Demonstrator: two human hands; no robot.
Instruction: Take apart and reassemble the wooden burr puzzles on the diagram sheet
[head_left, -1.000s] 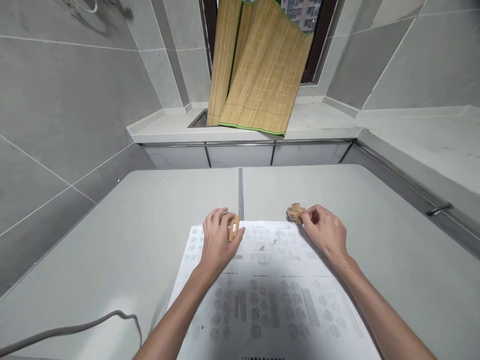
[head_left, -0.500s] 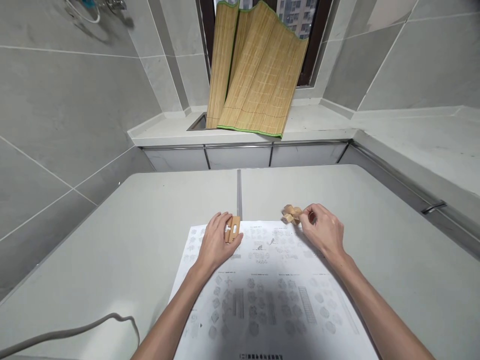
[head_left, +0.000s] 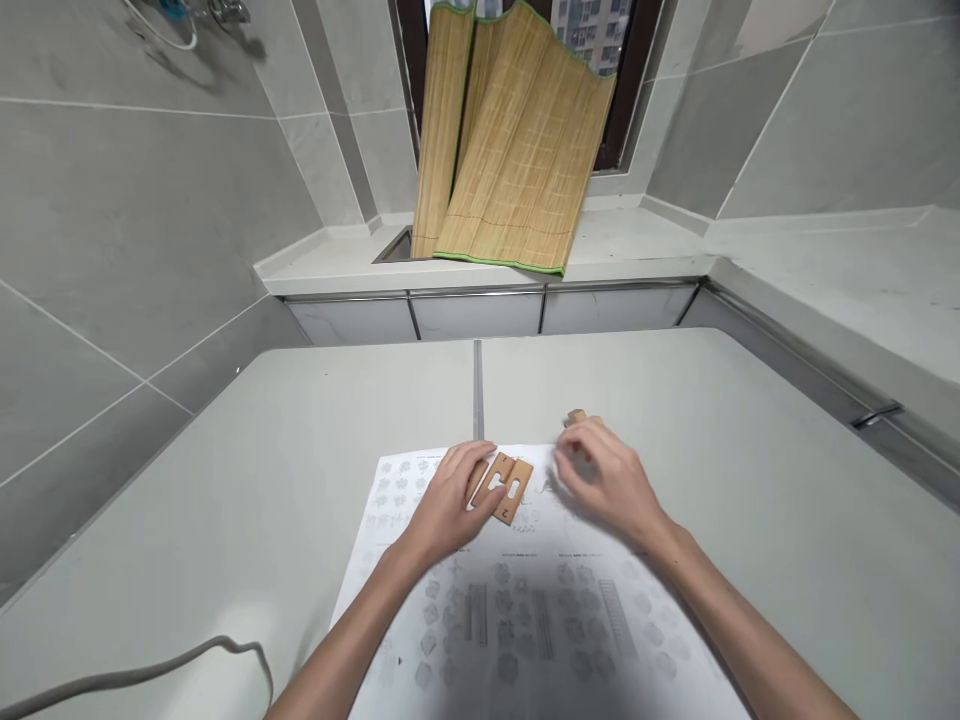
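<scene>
The left hand (head_left: 454,508) pinches slotted wooden pieces (head_left: 505,470); at its three o'clock, the right hand (head_left: 609,475) curls, grip unclear, a wooden block (head_left: 575,415) at its eleven

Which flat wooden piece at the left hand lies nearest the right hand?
The rightmost slotted piece, marked 2; the others lie farther left, toward the left hand.

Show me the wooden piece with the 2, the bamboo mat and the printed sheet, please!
Wooden piece with the 2 (head_left: 520,472): head view, far end, beyond its slot.
Bamboo mat (head_left: 517,170): head view, broad front panel.
Printed sheet (head_left: 559,620): head view, shaded lower middle.
</scene>
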